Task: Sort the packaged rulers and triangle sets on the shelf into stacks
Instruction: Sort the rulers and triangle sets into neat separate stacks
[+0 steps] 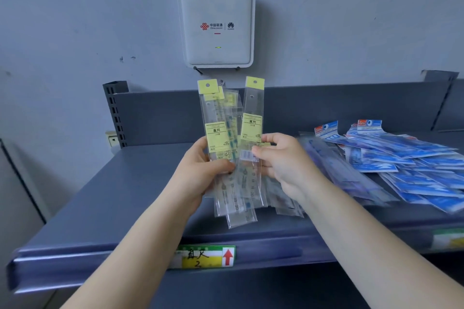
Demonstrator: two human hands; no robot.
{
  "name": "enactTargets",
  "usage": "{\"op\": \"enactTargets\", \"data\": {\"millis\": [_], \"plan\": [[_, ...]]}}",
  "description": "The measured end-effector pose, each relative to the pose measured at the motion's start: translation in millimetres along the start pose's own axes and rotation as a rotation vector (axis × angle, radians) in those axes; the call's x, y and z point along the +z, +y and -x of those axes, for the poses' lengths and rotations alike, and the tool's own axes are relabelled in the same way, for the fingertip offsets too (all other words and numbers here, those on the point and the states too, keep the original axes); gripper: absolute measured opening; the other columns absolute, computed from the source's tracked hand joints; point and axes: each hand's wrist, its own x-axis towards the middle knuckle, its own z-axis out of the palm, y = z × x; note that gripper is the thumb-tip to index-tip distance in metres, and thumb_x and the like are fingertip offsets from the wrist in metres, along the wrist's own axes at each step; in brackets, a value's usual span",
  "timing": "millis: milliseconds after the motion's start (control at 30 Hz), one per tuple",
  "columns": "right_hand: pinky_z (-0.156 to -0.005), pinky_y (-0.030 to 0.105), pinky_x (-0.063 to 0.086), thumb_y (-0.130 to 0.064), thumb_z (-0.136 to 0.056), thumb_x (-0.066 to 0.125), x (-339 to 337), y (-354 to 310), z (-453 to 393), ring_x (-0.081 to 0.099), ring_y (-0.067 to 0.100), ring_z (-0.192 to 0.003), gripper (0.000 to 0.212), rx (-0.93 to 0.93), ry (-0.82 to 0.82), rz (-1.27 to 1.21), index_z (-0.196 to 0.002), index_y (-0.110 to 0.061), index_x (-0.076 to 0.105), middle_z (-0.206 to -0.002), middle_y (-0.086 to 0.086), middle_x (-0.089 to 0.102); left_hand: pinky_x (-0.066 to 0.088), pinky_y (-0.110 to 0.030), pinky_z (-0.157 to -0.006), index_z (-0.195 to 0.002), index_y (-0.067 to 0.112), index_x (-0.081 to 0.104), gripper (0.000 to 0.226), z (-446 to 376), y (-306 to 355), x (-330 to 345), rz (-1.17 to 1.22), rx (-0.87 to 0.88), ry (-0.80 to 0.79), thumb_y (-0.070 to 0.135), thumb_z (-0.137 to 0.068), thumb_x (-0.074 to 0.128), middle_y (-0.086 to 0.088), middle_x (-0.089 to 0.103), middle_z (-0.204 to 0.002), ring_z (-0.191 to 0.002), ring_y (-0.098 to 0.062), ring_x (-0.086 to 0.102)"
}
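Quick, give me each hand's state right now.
Left hand: grips a fanned bunch of clear, yellow-labelled ruler packets.
Right hand: pinches one clear yellow-labelled ruler packet.

Grey scuffed wall (75, 20) — a white router (217, 27) mounted above the dark-grey metal shelf (140, 183).

Both bare forearms were extended forward and upward from the lower edge of the view, converging toward the middle. The left hand (204, 167) was held with its back turned toward the camera, fingers wrapped behind a fanned bundle of packaged rulers (221, 138) and the thumb pressed across the front. The right hand (283, 163) was raised just beside it, wrist slightly bent, with thumb and fingertips pinched on the edge of a single packaged ruler (252, 128). The two hands were kept close together, nearly touching, at the same height.
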Motion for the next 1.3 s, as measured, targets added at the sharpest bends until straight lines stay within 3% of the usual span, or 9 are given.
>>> {"op": "enactTargets", "data": {"millis": [100,200,400,533,667,900,1133,1233,1300], "plan": [[-0.056,0.027,0.056,0.002,-0.090,0.054,-6.7,-4.4,-0.9,0.066,0.021,-0.075,0.014,0.002,-0.001,-0.020,-0.097,-0.010,0.057,-0.098,0.010,0.068,0.058,-0.038,-0.065,-0.117,0.012,0.055,0.045,-3.1,-0.7,-4.4,-0.010,0.000,0.047,-0.015,-0.081,0.057,-0.006,0.072,-0.093,-0.075,-0.020,0.070],[-0.053,0.025,0.051,0.000,-0.089,0.056,-22.5,-5.7,-2.3,0.061,0.014,-0.065,0.011,-0.053,0.072,0.091,-0.093,-0.010,0.059,-0.083,0.004,0.068,0.058,-0.041,-0.071,-0.118,0.012,0.055,0.045,-4.7,0.0,-14.3,-0.014,-0.002,0.095,-0.013,-0.081,0.058,-0.005,0.071,-0.093,-0.073,-0.018,0.071],[-0.071,0.028,0.038,-0.025,-0.086,0.064,-41.7,5.3,6.8,0.051,0.015,-0.083,0.040,-0.200,0.111,1.033,-0.120,-0.014,0.049,-0.087,-0.004,0.056,0.058,-0.039,-0.066,-0.117,0.014,0.055,0.044,-1.8,0.6,-20.6,-0.003,0.002,0.058,-0.013,-0.082,0.058,-0.003,0.072,-0.091,-0.074,-0.019,0.071],[-0.067,0.023,0.038,-0.040,-0.082,0.067,-34.2,-1.7,14.6,0.049,-0.001,-0.064,0.031,-0.282,0.017,0.734,-0.107,-0.025,0.058,-0.083,-0.009,0.062,0.060,-0.036,-0.069,-0.115,0.014,0.056,0.044,-0.2,2.4,-9.6,0.010,0.045,-0.053,-0.013,-0.081,0.059,-0.005,0.074,-0.092,-0.079,-0.021,0.071],[-0.051,0.008,0.039,-0.020,-0.081,0.072,-29.0,-6.6,25.3,0.053,-0.004,-0.049,0.017,-0.192,-0.162,0.464,-0.090,-0.023,0.058,-0.058,-0.010,0.063,0.060,-0.036,-0.074,-0.116,0.012,0.056,0.045,-3.6,4.7,3.3,0.011,0.071,-0.112,-0.013,-0.078,0.062,-0.009,0.073,-0.095,-0.081,-0.022,0.071],[-0.043,0.014,0.040,-0.001,-0.085,0.063,-99.8,-19.1,25.9,0.049,0.003,-0.042,0.015,-0.167,0.114,0.253,-0.083,-0.015,0.060,-0.059,-0.001,0.062,0.060,-0.034,-0.066,-0.111,0.017,0.056,0.047,-13.6,5.8,17.0,-0.034,0.087,-0.112,-0.011,-0.074,0.066,-0.005,0.075,-0.088,-0.077,-0.020,0.072],[-0.052,0.020,0.032,-0.014,-0.081,0.071,-159.8,5.4,8.5,0.048,0.010,-0.058,0.023,0.036,0.241,0.668,-0.102,-0.006,0.066,-0.063,-0.005,0.053,0.060,-0.039,-0.071,-0.117,0.017,0.055,0.053,-20.6,-0.3,34.0,-0.060,0.062,-0.094,-0.009,-0.073,0.069,-0.009,0.073,-0.099,-0.085,-0.025,0.072],[-0.054,0.019,0.030,-0.025,-0.079,0.073,-156.5,8.4,7.4,0.046,0.009,-0.062,0.028,-0.052,0.335,0.836,-0.102,-0.012,0.064,-0.063,-0.008,0.048,0.059,-0.040,-0.074,-0.121,0.015,0.053,0.057,-22.5,-2.2,37.9,-0.064,0.047,-0.079,-0.008,-0.072,0.070,-0.011,0.072,-0.102,-0.089,-0.027,0.071],[-0.058,0.023,0.035,-0.030,-0.077,0.074,-143.6,2.0,12.4,0.047,0.007,-0.059,0.025,-0.176,0.336,0.708,-0.097,-0.019,0.064,-0.064,-0.006,0.051,0.059,-0.042,-0.075,-0.123,0.014,0.053,0.059,-22.4,-2.6,40.1,-0.067,0.047,-0.073,-0.009,-0.072,0.070,-0.012,0.071,-0.104,-0.090,-0.028,0.070]]}}
